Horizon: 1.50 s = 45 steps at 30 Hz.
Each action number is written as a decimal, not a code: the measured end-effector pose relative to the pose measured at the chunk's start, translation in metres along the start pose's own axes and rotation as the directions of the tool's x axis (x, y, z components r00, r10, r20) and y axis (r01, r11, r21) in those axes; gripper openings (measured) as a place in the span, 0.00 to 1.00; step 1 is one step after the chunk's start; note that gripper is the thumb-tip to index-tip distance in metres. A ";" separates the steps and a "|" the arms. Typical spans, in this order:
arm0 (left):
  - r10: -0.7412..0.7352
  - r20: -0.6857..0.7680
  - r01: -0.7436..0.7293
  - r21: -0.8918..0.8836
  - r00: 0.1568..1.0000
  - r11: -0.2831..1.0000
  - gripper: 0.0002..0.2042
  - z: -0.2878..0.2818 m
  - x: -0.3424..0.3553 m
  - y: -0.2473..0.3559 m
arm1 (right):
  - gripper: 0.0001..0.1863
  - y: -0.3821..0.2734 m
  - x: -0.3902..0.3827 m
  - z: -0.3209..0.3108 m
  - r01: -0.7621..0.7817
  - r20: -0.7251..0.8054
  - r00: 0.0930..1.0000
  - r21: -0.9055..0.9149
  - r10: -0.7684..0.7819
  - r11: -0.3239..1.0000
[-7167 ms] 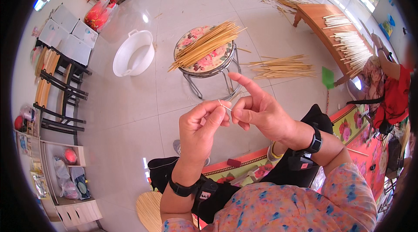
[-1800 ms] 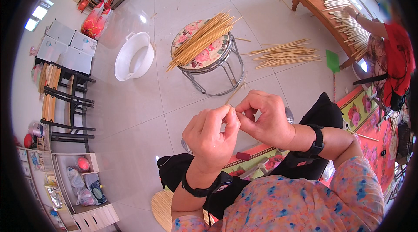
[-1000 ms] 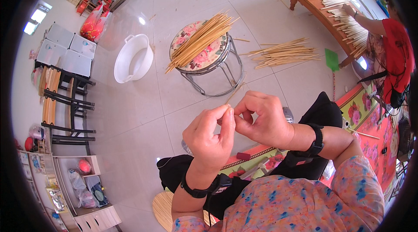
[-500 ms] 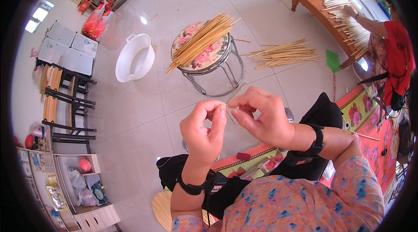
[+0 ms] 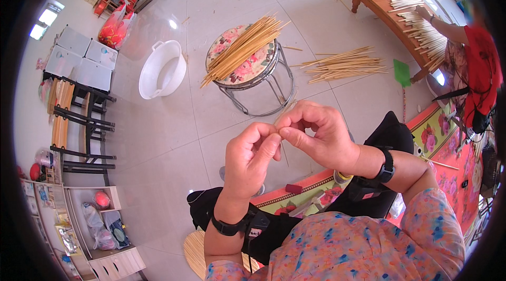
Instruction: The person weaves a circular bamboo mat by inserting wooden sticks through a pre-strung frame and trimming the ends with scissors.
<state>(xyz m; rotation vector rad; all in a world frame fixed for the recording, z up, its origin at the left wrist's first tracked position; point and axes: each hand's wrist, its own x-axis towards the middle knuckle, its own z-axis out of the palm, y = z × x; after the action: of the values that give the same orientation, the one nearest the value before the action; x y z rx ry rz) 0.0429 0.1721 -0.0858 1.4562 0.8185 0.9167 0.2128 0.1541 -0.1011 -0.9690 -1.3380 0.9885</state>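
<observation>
Left hand point(image 5: 250, 155): upright, thumb and forefinger pinching strand point(image 5: 285, 155) | right hand point(image 5: 322, 136): angled left, pinching too, fingertips adjoining | strand: visible end points nearward, axis fore-aft, slanting slightly right

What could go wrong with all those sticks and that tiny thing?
The thin, straw-like strand where the bare left hand and bare right hand meet might slip or snap. The golden-brown stick pile, poking past the round, floral-topped metal stool, could slide off if bumped. Someone might slip on the loose golden sticks on the shiny tiled floor.
</observation>
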 end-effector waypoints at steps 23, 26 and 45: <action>0.114 -0.082 -0.092 0.239 0.990 0.967 0.03 0.018 0.001 0.002 | 0.03 0.004 0.002 -0.007 0.101 0.099 0.989 0.095 -0.110 0.990; 0.102 -0.098 -0.083 0.184 0.990 0.980 0.03 0.014 -0.003 0.003 | 0.03 0.003 0.003 -0.005 0.055 0.174 0.982 0.125 -0.076 0.991; -0.071 0.075 0.090 -0.277 0.995 0.957 0.08 -0.003 0.004 -0.004 | 0.07 -0.009 0.004 -0.014 -0.343 0.209 0.934 0.311 0.288 0.886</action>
<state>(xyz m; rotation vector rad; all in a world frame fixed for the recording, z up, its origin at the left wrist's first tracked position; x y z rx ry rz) 0.0421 0.1775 -0.0897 1.1912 0.6659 0.8807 0.2273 0.1558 -0.0912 -0.8674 -1.0989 1.5229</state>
